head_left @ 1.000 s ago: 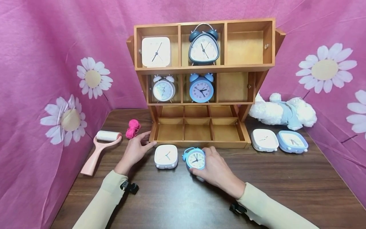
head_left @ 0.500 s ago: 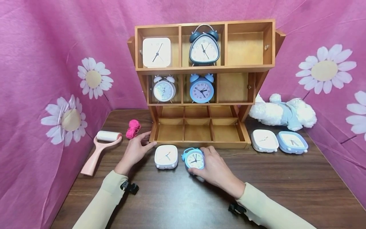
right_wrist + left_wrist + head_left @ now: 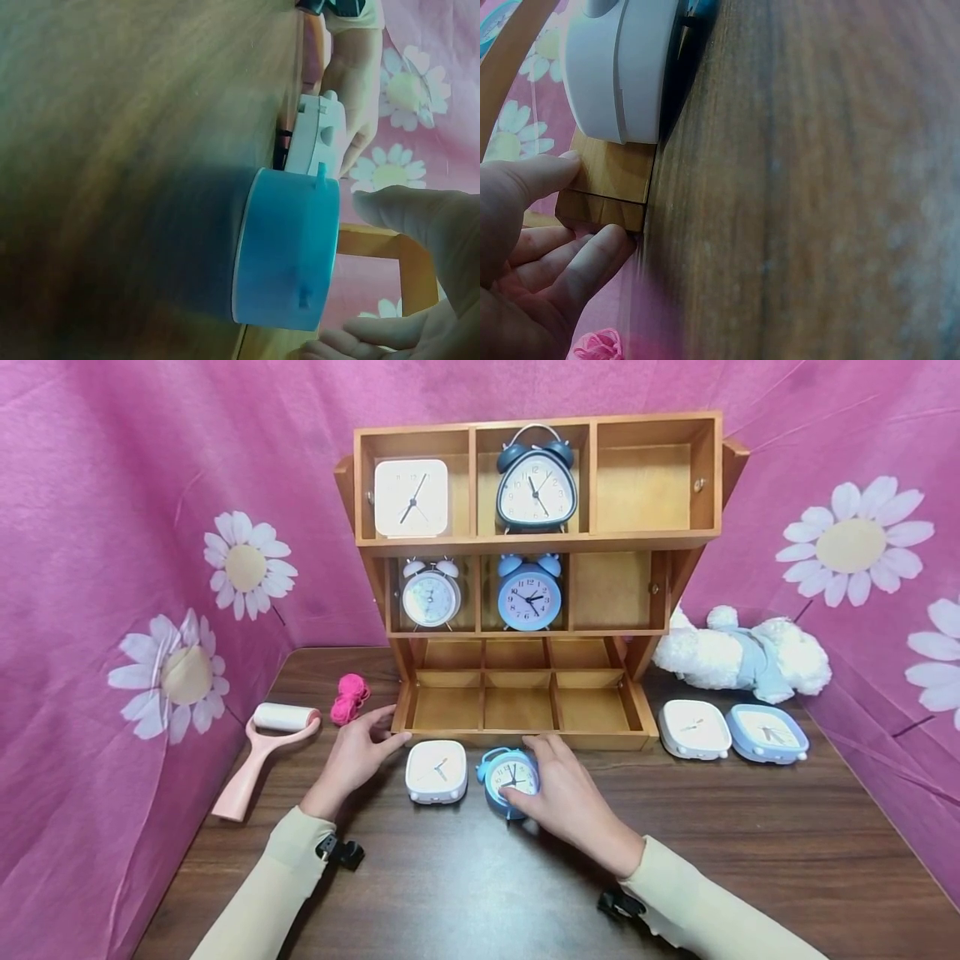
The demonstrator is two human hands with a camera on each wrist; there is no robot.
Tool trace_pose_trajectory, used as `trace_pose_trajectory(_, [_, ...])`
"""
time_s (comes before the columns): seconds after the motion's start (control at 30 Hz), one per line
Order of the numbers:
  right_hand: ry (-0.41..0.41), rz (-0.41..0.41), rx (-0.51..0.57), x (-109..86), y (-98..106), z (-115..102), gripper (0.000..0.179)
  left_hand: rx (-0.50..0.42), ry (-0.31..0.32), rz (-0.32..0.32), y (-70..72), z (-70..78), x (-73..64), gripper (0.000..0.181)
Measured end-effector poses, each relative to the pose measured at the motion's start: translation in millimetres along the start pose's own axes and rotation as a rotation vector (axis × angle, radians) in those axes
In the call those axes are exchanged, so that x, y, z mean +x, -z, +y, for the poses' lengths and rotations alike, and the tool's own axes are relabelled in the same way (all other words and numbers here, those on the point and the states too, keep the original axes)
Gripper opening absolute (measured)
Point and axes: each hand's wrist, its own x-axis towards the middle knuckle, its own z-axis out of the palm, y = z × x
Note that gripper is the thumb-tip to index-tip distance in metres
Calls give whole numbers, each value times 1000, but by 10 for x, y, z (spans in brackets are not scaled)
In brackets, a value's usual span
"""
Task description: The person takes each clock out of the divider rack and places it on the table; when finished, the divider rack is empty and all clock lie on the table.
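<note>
A light-blue twin-bell alarm clock lies face up on the table in front of the wooden shelf. Over its right side is my right hand, thumb and fingers spread. In the right wrist view the thumb stands apart from the blue case. My left hand holds the shelf's lower left front corner, thumb on the front face and fingertips on the side. Between the hands rests a white square clock, also face up.
Clocks fill left and middle compartments of the two upper tiers. At right lie a white clock, a blue-rimmed clock and a white plush toy. A lint roller and pink yarn lie at left.
My right thumb and fingers have loosened from the blue alarm clock, which now lies released on the table. The left hand stays on the shelf corner.
</note>
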Motion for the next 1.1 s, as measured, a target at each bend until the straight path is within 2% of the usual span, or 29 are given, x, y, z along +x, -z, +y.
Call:
trace_pose_trajectory(0.1, [30,27,-5,26,24,1,84,3,-3,3,4,-5,-9,63])
trace_pose_trajectory(0.27, [35,60,26,78,95,5,83,0,-8,7,-5,1,-10,63])
trace_pose_trajectory(0.6, [47,200,115,258,342,-66,80,-1,-7,17,-12,-10,-10,63])
trace_pose_trajectory(0.87, [145,372,164,473,504,-101,79,0,4,4,-1,-20,-13,63])
trace_pose_trajectory(1.1, [174,500,208,608,547,-115,78,3,-10,11,1,-4,-15,63])
